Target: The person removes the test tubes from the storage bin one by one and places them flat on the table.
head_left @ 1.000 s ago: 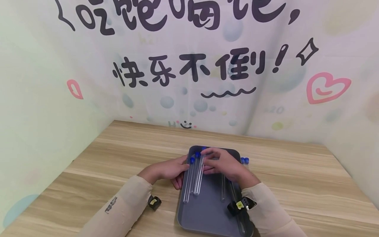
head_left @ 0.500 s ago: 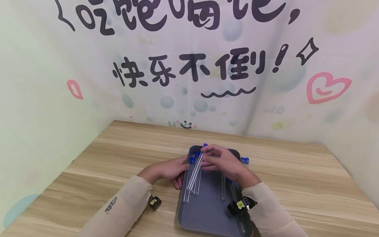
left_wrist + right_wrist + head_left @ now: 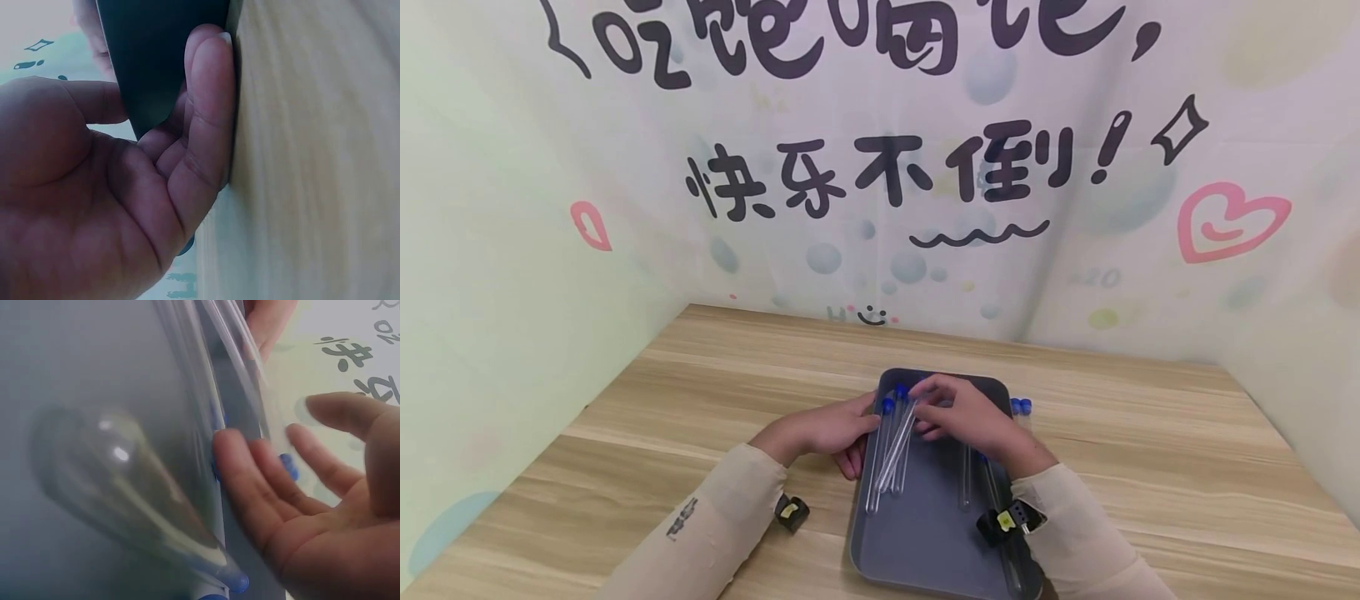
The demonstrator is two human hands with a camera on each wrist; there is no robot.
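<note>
In the head view a dark grey tray [image 3: 925,542] lies on the wooden table. My left hand [image 3: 829,432] holds the tray's left side, its thumb at the rim and its fingers along the outer wall. Several clear test tubes with blue caps lie along the tray's left part, one test tube [image 3: 895,450] slanting across the others. Over its capped end hovers my right hand [image 3: 966,417]. The right wrist view shows the right thumb and fingers [image 3: 247,481] spread apart, with a blue cap [image 3: 289,466] close to the fingertips.
More test tubes lie in the tray's right part, one tube [image 3: 965,479] beside the right hand and another tube [image 3: 1012,571] partly under the wrist. Two blue caps [image 3: 1020,407] show outside the tray's right edge. Behind the table hangs a printed cloth [image 3: 865,267].
The right hand pinched a test tube and tilted its capped end up; now that tube rests lower, slanting across the others, and the fingers have loosened. The left hand stays at the tray.
</note>
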